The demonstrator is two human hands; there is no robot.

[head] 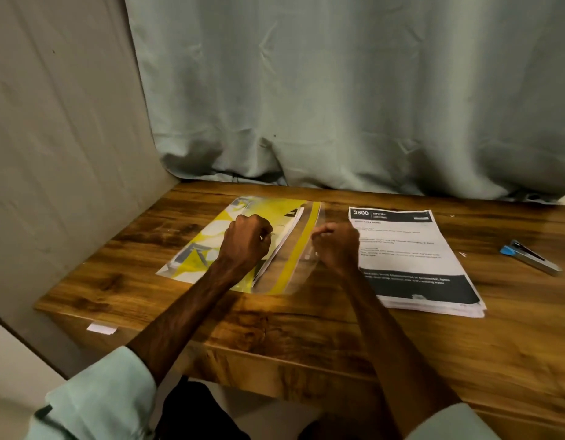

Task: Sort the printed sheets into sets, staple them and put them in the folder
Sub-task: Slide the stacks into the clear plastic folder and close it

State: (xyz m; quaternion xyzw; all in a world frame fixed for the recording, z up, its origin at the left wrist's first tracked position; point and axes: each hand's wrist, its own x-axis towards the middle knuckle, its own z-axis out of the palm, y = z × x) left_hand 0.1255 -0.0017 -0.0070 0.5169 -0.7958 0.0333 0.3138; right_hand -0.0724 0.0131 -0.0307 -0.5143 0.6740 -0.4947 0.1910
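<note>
Yellow folder [198,258] lying on the table [306,328]
Left hand [247,239] fisted on inserted sheets [287,233], grip unclear; right hand [336,246] pinches clear flap [306,271]

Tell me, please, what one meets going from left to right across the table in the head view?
Paper scrap → folder → sheet stack → stapler. The left hand and right hand overlap the folder, so I leave them out.
</note>
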